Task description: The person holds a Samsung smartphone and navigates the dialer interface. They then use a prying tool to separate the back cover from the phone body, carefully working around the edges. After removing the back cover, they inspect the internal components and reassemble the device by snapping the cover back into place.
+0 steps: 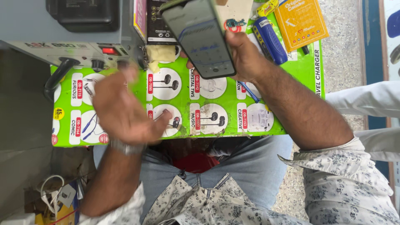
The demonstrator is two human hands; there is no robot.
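The right hand (243, 58), in the upper middle of the frame, has its grip closed around a dark smartphone (200, 37), held tilted above the surface with the screen facing up and lit faintly. The phone looks whole, with no back or screen lifted, so any opening up does not appear to have begun; that is a judgement from its closed look alone. The left hand (123, 110), left of centre, is blurred in motion, fingers loosely spread and holding nothing, hovering over the surface.

The surface (208, 137) is a bright green printed mat showing pictures of earphones. At its upper right lie a blue-handled screwdriver (271, 39), a small circuit piece (235, 23) and an orange card (301, 21). A grey bench power unit (71, 52) with a red switch stands at upper left, a yellowish cloth (160, 54) just beside it. Speckled stone floor (346, 50) shows at the right edge; tangled white cable (52, 193) sits lower left.
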